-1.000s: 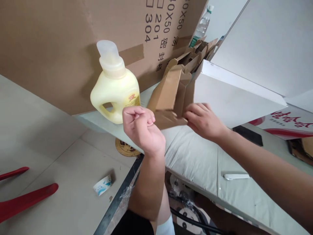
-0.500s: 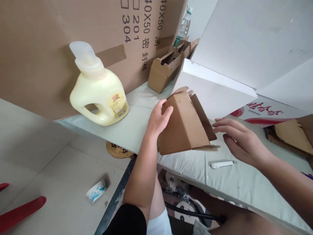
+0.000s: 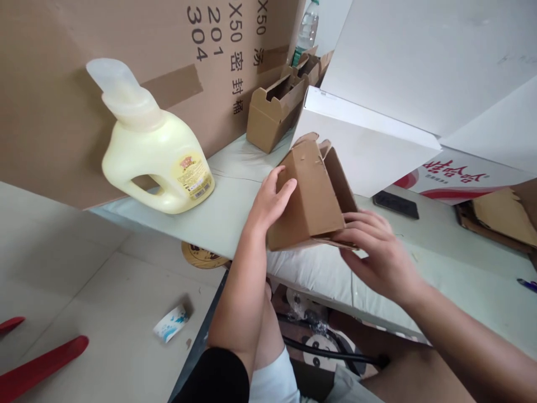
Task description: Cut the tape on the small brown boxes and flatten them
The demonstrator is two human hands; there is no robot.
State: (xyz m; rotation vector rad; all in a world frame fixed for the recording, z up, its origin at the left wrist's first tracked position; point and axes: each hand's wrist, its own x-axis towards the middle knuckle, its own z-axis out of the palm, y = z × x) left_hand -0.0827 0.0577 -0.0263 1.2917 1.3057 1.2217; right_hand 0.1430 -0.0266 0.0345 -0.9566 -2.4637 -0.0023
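A small brown cardboard box (image 3: 312,190) lies tilted on its side above the table's near edge, its open side with loose flaps facing right. My left hand (image 3: 272,201) holds its left side, thumb across the face and fingers reaching behind. At the lower right corner, my right hand (image 3: 375,249) has its fingers inside the opening and its thumb under the lower flap, pinching the cardboard. Some fingertips are hidden by the box.
A yellow detergent jug (image 3: 163,162) stands left, before a large carton (image 3: 138,33). Small open boxes (image 3: 268,120) and a bottle (image 3: 307,31) stand behind, with a white box (image 3: 356,145). A phone (image 3: 396,204), flattened cardboard (image 3: 499,218) and a pen (image 3: 526,284) lie right.
My right hand has moved left and taken hold of the box's lower flap. The box has shifted slightly left. The white-handled cutter is out of sight, and the phone has come into view.
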